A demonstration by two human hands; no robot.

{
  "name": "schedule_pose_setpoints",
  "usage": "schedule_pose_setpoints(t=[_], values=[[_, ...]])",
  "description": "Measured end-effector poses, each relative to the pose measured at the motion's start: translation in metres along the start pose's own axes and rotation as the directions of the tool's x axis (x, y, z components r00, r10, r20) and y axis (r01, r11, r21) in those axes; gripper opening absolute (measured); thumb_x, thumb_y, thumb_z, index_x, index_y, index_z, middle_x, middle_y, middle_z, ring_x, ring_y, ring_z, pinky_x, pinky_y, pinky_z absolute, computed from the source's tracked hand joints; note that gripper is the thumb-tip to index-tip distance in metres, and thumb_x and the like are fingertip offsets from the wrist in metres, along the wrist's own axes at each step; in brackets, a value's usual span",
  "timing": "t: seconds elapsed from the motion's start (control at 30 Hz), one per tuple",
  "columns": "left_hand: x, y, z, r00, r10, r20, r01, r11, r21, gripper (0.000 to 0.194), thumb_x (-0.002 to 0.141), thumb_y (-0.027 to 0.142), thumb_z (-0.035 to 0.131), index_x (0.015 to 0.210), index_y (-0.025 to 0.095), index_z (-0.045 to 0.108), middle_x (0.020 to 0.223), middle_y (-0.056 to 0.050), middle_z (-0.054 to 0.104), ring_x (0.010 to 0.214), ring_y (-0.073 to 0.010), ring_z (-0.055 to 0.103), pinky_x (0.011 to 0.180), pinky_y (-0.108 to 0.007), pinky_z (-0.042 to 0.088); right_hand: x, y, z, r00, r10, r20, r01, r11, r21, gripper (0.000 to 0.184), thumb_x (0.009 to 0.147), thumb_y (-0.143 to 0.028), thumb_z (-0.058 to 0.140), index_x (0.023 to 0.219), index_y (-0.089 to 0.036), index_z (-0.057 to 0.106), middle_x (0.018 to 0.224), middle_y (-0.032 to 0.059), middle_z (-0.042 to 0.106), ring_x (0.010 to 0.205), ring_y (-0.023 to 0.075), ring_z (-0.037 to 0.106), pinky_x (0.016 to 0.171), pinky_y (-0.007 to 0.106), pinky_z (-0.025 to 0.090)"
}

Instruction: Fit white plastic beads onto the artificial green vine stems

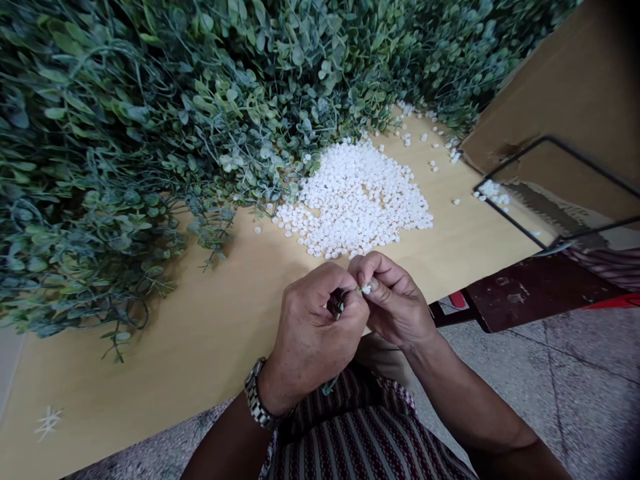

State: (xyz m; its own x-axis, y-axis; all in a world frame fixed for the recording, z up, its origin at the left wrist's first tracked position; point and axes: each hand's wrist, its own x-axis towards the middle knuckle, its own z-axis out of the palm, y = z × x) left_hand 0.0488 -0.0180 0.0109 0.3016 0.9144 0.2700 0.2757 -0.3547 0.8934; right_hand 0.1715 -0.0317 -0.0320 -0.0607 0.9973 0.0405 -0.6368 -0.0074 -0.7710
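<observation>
My left hand (315, 327), with a metal watch (257, 395) at the wrist, is closed in a pinch on a thin green plastic stem; most of it is hidden in the fist, and a leafy bit (329, 385) pokes out below. Against its fingertips, my right hand (403, 303) pinches a small white bead-like piece (367, 289) at the stem's tip. Whether the piece sits on the stem cannot be made out. Just beyond both hands lies a loose pile of the same small white pieces (360, 200) on the tan tabletop (210, 333).
Artificial leafy greenery (225, 100) heaps along the back and left of the table. On the right stand a cardboard box (565, 87) and a black wire frame (515, 220). Thin white sticks (49, 423) lie at the near left. A dark red board (545, 290) sits below the table's right edge.
</observation>
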Motion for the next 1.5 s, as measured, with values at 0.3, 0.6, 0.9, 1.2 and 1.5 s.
schedule_pose_setpoints(t=[0.3, 0.6, 0.9, 1.2, 1.5], values=[[0.001, -0.001, -0.001, 1.0, 0.024, 0.009, -0.024, 0.999, 0.024, 0.017, 0.07, 0.002, 0.047, 0.058, 0.014, 0.05, 0.057, 0.004, 0.048, 0.051, -0.0049, 0.04, 0.048, -0.017, 0.033, 0.0, 0.001, 0.002, 0.999, -0.027, -0.034, 0.026, 0.999, -0.035, 0.01, 0.076, -0.024, 0.068, 0.073, -0.019, 0.061, 0.067, -0.0018, 0.05, 0.061, 0.0094, 0.043, 0.057, 0.022, 0.036], [0.0, -0.001, -0.002, 1.0, 0.009, 0.026, -0.011, 0.998, 0.065, 0.018, 0.073, 0.004, 0.048, 0.059, 0.015, 0.051, 0.056, 0.004, 0.048, 0.05, -0.0062, 0.04, 0.046, -0.018, 0.032, -0.001, 0.003, 0.0, 0.998, -0.067, -0.021, 0.065, 0.993, -0.097, 0.008, 0.08, -0.025, 0.065, 0.076, -0.019, 0.06, 0.069, -0.0022, 0.051, 0.062, 0.0091, 0.045, 0.058, 0.022, 0.037], [0.0, -0.002, -0.001, 1.0, 0.029, 0.013, -0.029, 0.999, 0.044, 0.018, 0.074, 0.003, 0.049, 0.061, 0.014, 0.051, 0.058, 0.003, 0.05, 0.05, -0.0054, 0.04, 0.046, -0.017, 0.033, -0.003, 0.007, -0.002, 0.989, -0.148, -0.004, 0.144, 0.97, -0.195, 0.005, 0.085, -0.022, 0.058, 0.081, -0.02, 0.059, 0.074, -0.0014, 0.051, 0.065, 0.0102, 0.047, 0.061, 0.024, 0.038], [0.0, -0.005, 0.001, 1.0, 0.005, -0.002, -0.004, 0.999, 0.04, 0.018, 0.075, 0.006, 0.049, 0.06, 0.015, 0.053, 0.056, 0.003, 0.05, 0.053, -0.0075, 0.043, 0.049, -0.019, 0.036, -0.009, 0.012, 0.001, 0.952, -0.287, -0.106, 0.227, 0.895, -0.384, 0.004, 0.086, -0.023, 0.057, 0.084, -0.022, 0.06, 0.072, -0.0016, 0.054, 0.066, 0.0115, 0.049, 0.063, 0.024, 0.04], [-0.002, -0.006, -0.003, 0.995, -0.1, 0.007, 0.101, 0.995, -0.025, 0.018, 0.078, 0.01, 0.049, 0.062, 0.014, 0.057, 0.057, 0.001, 0.055, 0.052, -0.008, 0.045, 0.047, -0.018, 0.037, -0.011, 0.01, -0.005, 0.97, -0.227, -0.091, 0.18, 0.915, -0.36, 0.007, 0.081, -0.021, 0.065, 0.087, -0.024, 0.068, 0.072, -0.001, 0.063, 0.066, 0.0109, 0.058, 0.063, 0.024, 0.047]])
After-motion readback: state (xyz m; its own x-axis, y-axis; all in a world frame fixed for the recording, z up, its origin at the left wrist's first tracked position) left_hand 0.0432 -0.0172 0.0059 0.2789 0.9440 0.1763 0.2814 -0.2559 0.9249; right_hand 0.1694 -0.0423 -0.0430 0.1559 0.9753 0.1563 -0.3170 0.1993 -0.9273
